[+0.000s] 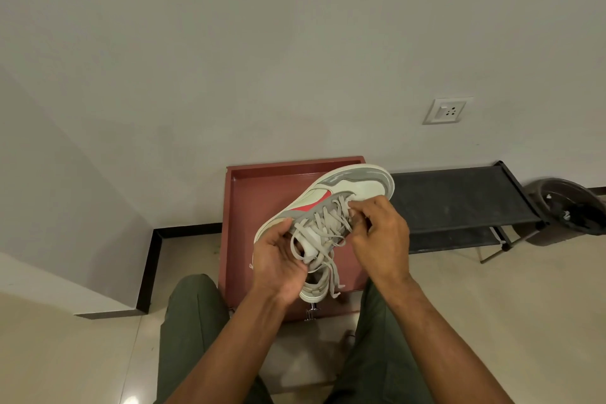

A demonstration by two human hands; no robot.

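Observation:
A white and grey sneaker with a red side stripe is held in the air over a red shoebox lid, toe pointing up and right. My left hand grips the sneaker at its heel and collar, thumb on the side. My right hand pinches the grey lace near the lower eyelets by the toe. Loose lace ends hang down past the heel.
The red lid stands against the white wall between my knees in green trousers. A low black rack stands to the right, with a dark bin beyond it. A wall socket is above the rack. Beige tiled floor lies all around.

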